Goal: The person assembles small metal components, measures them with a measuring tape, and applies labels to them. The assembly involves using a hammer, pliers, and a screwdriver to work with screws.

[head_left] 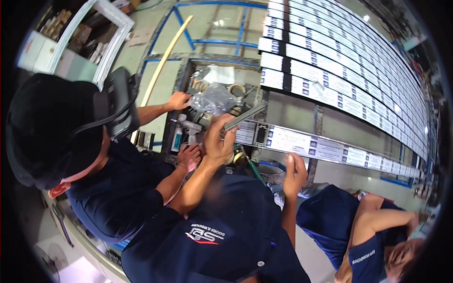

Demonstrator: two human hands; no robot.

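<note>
We pinch the short grey profile (246,116) by one end in our left hand (218,144), above the tool tray's (226,60) right edge, seemingly keeping its length free. Right hand (296,175) empty, fingers loose, near the film-covered bar (325,148).

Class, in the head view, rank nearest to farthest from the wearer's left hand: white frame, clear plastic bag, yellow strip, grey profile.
1. Grey profile: in the left hand
2. Clear plastic bag: just above
3. Yellow strip: upper left
4. White frame: farthest upper left
</note>
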